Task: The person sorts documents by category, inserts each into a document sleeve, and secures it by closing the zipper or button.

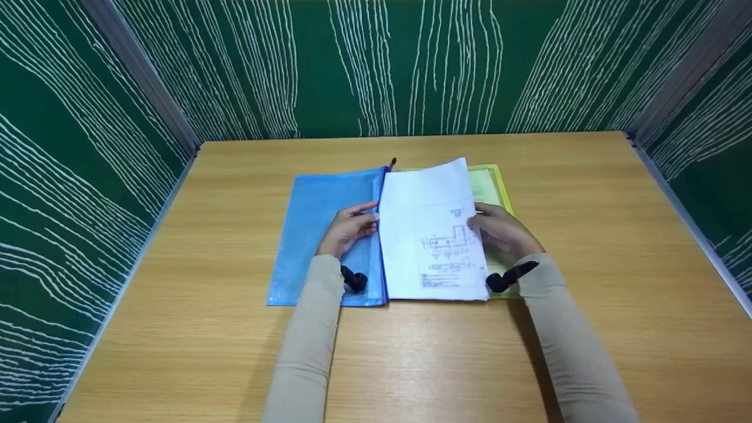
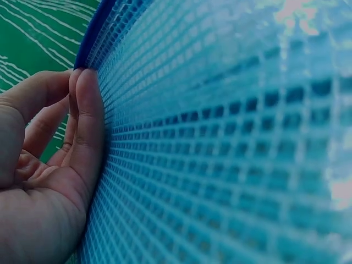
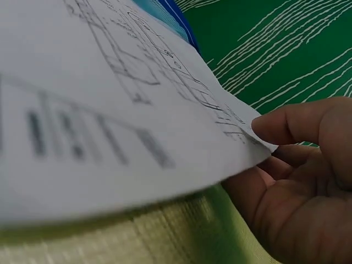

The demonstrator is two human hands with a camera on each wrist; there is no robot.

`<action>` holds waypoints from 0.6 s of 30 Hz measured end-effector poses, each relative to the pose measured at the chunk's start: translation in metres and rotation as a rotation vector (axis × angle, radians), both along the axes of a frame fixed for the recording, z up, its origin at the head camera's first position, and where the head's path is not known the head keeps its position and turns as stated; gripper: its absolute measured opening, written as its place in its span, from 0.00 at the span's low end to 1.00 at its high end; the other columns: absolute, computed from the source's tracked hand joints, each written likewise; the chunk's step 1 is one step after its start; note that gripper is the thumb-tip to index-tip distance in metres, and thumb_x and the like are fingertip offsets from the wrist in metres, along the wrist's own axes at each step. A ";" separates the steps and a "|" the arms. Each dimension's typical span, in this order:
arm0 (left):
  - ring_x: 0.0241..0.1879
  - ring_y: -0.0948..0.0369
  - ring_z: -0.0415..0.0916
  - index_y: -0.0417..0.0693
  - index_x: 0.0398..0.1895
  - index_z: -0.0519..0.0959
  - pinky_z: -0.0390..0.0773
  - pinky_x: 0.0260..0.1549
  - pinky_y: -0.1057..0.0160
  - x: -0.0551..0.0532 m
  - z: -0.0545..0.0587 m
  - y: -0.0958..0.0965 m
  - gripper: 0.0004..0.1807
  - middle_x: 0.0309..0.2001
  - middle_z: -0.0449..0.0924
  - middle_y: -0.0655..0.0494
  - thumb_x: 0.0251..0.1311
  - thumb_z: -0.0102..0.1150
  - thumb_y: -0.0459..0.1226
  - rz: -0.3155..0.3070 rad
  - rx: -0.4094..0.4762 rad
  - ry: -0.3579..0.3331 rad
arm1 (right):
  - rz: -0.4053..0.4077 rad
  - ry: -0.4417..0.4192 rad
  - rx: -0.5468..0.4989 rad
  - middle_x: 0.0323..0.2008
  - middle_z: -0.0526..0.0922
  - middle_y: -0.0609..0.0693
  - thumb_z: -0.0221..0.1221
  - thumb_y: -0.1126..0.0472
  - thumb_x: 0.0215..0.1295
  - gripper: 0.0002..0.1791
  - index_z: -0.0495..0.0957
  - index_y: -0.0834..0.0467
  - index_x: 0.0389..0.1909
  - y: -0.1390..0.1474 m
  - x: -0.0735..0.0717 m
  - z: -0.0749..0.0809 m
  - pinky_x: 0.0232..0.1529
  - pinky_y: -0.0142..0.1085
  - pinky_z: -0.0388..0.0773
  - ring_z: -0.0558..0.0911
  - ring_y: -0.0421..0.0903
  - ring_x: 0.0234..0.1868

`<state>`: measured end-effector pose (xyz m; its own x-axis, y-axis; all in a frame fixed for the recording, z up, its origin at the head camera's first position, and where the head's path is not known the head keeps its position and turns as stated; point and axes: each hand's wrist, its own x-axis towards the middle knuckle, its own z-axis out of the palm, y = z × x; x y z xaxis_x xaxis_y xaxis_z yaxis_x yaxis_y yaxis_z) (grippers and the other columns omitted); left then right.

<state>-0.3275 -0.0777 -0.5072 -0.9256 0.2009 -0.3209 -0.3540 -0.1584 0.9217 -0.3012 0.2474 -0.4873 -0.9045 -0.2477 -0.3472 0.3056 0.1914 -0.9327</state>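
1. I judge that the step in hand is the passing of the white papers (image 1: 432, 194) at the zip edge of the blue pouch (image 1: 314, 214); whether they go in or come out, I cannot tell.
2. The papers, which carry a line drawing, stand between the two hands. Their left side meets the pouch's dark blue zip edge (image 1: 385, 276), and their right side lies over the yellow-edged pouch (image 1: 504, 192).
3. With the left hand (image 1: 348, 229), the thumb and fingers pinch the edge of the blue pouch, as the left wrist view shows well.
4. With the right hand (image 1: 505, 232), the thumb is on top of the papers and the fingers are below, so their right margin is gripped.
5. In my judgement, the next move calls for the left hand to hold the zip edge steady, while the right hand guides the papers level, so that the corners do not fold.
6. About the containers: the blue pouch is of mesh, but I cannot make out its contents. The yellow-edged one is partly covered; a pale green surface shows beside the papers, and I cannot say what is inside.
7. Both pouches rest on the wooden table (image 1: 194, 282).
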 end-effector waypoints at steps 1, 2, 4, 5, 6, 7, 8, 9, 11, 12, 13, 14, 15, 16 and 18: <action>0.26 0.63 0.79 0.46 0.60 0.77 0.81 0.31 0.68 0.000 0.001 0.001 0.23 0.34 0.81 0.51 0.60 0.61 0.29 -0.002 -0.008 0.004 | 0.009 0.001 0.002 0.58 0.72 0.61 0.45 0.66 0.71 0.30 0.54 0.62 0.73 0.002 0.001 0.000 0.44 0.34 0.80 0.80 0.43 0.46; 0.26 0.63 0.79 0.46 0.60 0.77 0.81 0.31 0.68 0.000 0.001 0.001 0.23 0.34 0.81 0.51 0.60 0.61 0.29 -0.005 -0.023 0.009 | 0.024 0.004 0.005 0.59 0.71 0.62 0.44 0.66 0.71 0.30 0.54 0.62 0.73 0.003 0.001 0.000 0.44 0.34 0.80 0.80 0.43 0.46; 0.25 0.63 0.79 0.47 0.60 0.77 0.81 0.31 0.68 0.001 0.002 0.002 0.23 0.35 0.81 0.51 0.61 0.60 0.30 -0.010 -0.055 0.015 | 0.044 0.010 -0.001 0.60 0.70 0.62 0.44 0.66 0.72 0.30 0.53 0.62 0.74 0.005 0.002 0.000 0.44 0.34 0.80 0.80 0.43 0.46; 0.25 0.63 0.79 0.47 0.60 0.77 0.81 0.31 0.68 0.001 0.002 0.003 0.22 0.35 0.81 0.51 0.61 0.60 0.30 -0.011 -0.072 0.017 | 0.042 0.008 0.004 0.60 0.71 0.62 0.45 0.66 0.72 0.30 0.53 0.61 0.74 0.006 0.002 -0.001 0.44 0.34 0.80 0.80 0.42 0.46; 0.25 0.63 0.79 0.47 0.60 0.77 0.81 0.31 0.68 0.001 0.002 0.003 0.22 0.35 0.82 0.50 0.61 0.60 0.30 -0.013 -0.087 0.017 | 0.043 0.007 0.007 0.60 0.71 0.61 0.45 0.67 0.72 0.30 0.53 0.60 0.74 0.006 0.002 -0.001 0.44 0.34 0.80 0.80 0.42 0.45; 0.26 0.64 0.79 0.47 0.60 0.77 0.81 0.31 0.68 0.001 0.002 0.004 0.22 0.36 0.82 0.50 0.61 0.60 0.30 -0.017 -0.102 0.016 | 0.042 0.006 0.005 0.59 0.71 0.61 0.45 0.67 0.72 0.30 0.53 0.60 0.74 0.006 0.002 -0.001 0.44 0.34 0.80 0.80 0.42 0.45; 0.26 0.64 0.79 0.47 0.60 0.77 0.81 0.31 0.68 0.001 0.002 0.005 0.22 0.37 0.81 0.50 0.61 0.60 0.30 -0.020 -0.117 0.015 | 0.043 0.006 0.005 0.59 0.71 0.61 0.45 0.67 0.72 0.30 0.54 0.59 0.74 0.006 0.002 -0.001 0.44 0.34 0.80 0.80 0.42 0.45; 0.26 0.64 0.79 0.47 0.60 0.77 0.81 0.31 0.69 0.000 0.003 0.005 0.22 0.37 0.81 0.50 0.61 0.59 0.30 -0.022 -0.128 0.014 | 0.038 0.005 0.001 0.58 0.72 0.60 0.46 0.67 0.72 0.30 0.54 0.59 0.74 0.006 0.002 -0.001 0.44 0.35 0.80 0.80 0.42 0.44; 0.26 0.64 0.79 0.47 0.60 0.77 0.81 0.31 0.69 0.000 0.003 0.006 0.22 0.37 0.82 0.49 0.61 0.59 0.30 -0.026 -0.146 0.008 | 0.034 0.002 -0.011 0.57 0.73 0.59 0.46 0.67 0.72 0.29 0.55 0.59 0.73 0.005 0.002 -0.002 0.43 0.35 0.81 0.81 0.42 0.44; 0.26 0.64 0.79 0.47 0.60 0.77 0.81 0.31 0.68 0.000 0.004 0.006 0.22 0.38 0.82 0.49 0.62 0.59 0.30 -0.029 -0.154 0.004 | 0.035 0.001 -0.019 0.56 0.73 0.59 0.46 0.68 0.72 0.29 0.55 0.59 0.73 0.004 0.002 -0.002 0.44 0.35 0.81 0.81 0.42 0.44; 0.27 0.64 0.79 0.47 0.60 0.77 0.82 0.31 0.68 0.000 0.005 0.006 0.22 0.38 0.82 0.49 0.62 0.59 0.30 -0.031 -0.163 0.000 | 0.034 0.000 -0.024 0.56 0.73 0.58 0.46 0.68 0.72 0.29 0.55 0.59 0.73 0.004 0.002 -0.002 0.44 0.35 0.81 0.81 0.42 0.44; 0.27 0.64 0.80 0.47 0.60 0.77 0.82 0.32 0.68 0.000 0.006 0.007 0.22 0.39 0.82 0.49 0.62 0.59 0.30 -0.032 -0.175 -0.001 | 0.032 -0.001 -0.025 0.56 0.73 0.58 0.46 0.67 0.72 0.29 0.55 0.59 0.73 0.003 0.002 -0.002 0.44 0.35 0.81 0.81 0.41 0.44; 0.28 0.64 0.80 0.47 0.60 0.77 0.82 0.32 0.68 0.000 0.007 0.007 0.21 0.39 0.82 0.49 0.62 0.59 0.31 -0.035 -0.182 -0.004 | 0.029 -0.002 -0.028 0.56 0.74 0.58 0.47 0.67 0.72 0.30 0.55 0.59 0.73 0.003 0.002 -0.002 0.44 0.35 0.80 0.81 0.41 0.45; 0.28 0.63 0.80 0.48 0.60 0.77 0.82 0.33 0.68 0.000 0.007 0.007 0.21 0.39 0.82 0.49 0.62 0.58 0.31 -0.037 -0.188 -0.008 | 0.028 -0.003 -0.027 0.57 0.73 0.58 0.47 0.67 0.72 0.30 0.54 0.59 0.73 0.002 0.002 -0.001 0.45 0.34 0.80 0.81 0.41 0.45; 0.29 0.63 0.80 0.48 0.60 0.77 0.82 0.33 0.68 -0.001 0.008 0.008 0.21 0.40 0.82 0.48 0.62 0.58 0.31 -0.042 -0.199 -0.012 | 0.021 -0.009 -0.025 0.57 0.73 0.58 0.48 0.66 0.72 0.30 0.54 0.59 0.74 0.001 0.002 -0.001 0.45 0.34 0.80 0.80 0.41 0.45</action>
<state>-0.3282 -0.0695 -0.4992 -0.9137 0.1706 -0.3688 -0.3672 0.0420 0.9292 -0.2989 0.2484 -0.4879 -0.8959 -0.2754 -0.3486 0.3100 0.1746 -0.9346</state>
